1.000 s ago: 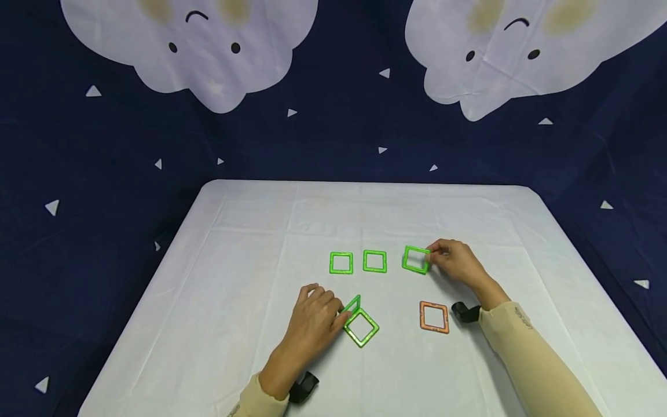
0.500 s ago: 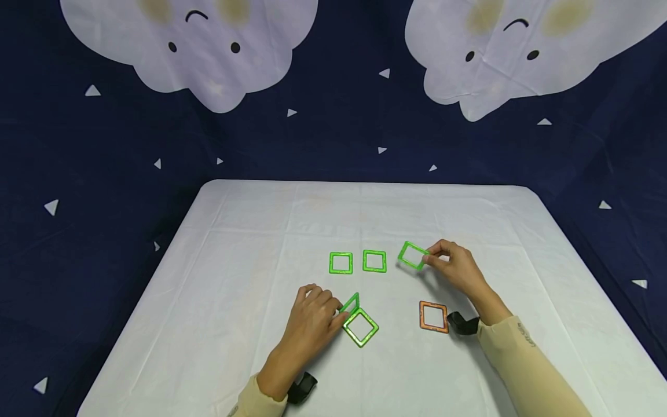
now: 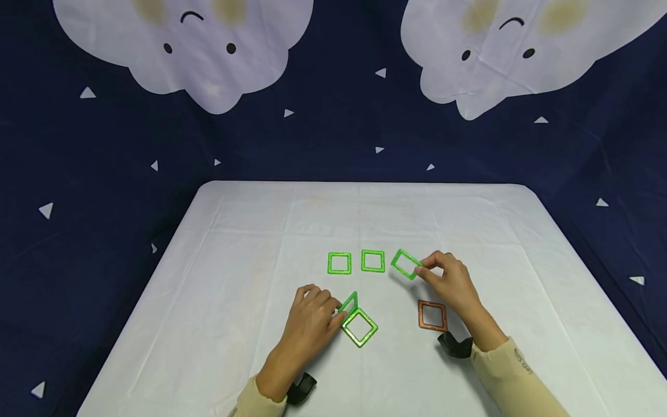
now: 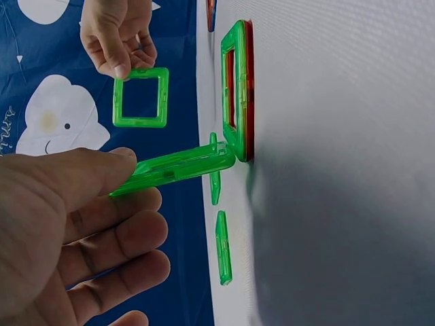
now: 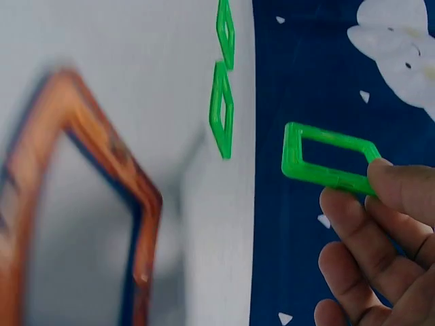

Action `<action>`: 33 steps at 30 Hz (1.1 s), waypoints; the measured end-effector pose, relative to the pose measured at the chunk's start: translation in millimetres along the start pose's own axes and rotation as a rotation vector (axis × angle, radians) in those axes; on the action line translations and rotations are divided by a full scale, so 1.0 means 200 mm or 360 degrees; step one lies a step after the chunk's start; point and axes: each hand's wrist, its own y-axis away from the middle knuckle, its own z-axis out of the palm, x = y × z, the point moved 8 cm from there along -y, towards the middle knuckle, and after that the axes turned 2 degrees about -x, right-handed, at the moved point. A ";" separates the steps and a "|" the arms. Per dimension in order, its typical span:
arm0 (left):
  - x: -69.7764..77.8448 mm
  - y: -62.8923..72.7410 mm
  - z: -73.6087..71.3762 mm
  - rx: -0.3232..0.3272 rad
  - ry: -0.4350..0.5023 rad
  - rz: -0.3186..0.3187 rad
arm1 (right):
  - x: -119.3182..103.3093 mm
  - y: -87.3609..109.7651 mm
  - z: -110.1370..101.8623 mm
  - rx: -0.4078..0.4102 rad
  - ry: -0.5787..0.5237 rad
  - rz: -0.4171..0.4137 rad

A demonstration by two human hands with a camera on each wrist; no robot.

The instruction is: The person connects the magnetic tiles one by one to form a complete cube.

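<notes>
My left hand (image 3: 310, 318) pinches a green square magnetic tile (image 4: 183, 166) between thumb and fingers. That tile stands tilted up from the table, its lower edge at the edge of a flat green tile (image 3: 368, 337). In the left wrist view a red tile (image 4: 250, 88) shows directly beneath the flat one. My right hand (image 3: 452, 284) holds another green square tile (image 5: 333, 178) by one corner, thumb on one side and fingers on the other. This tile is raised above the table, its shadow falling below it.
Two green square tiles lie flat side by side, one on the left (image 3: 340, 273) and one on the right (image 3: 373, 270), beyond my left hand. An orange square tile (image 3: 431, 328) lies near my right wrist. The white table (image 3: 234, 260) meets a dark blue cloth backdrop (image 3: 333, 139).
My right hand has lifted its green tile, turned it and brought it left and slightly nearer to me. The left hand has barely moved and keeps its pinch.
</notes>
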 end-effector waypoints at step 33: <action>0.01 0.01 -0.01 0.0071 0.0050 0.0009 | -0.28 0.33 0.24 0.0352 0.0207 -0.0417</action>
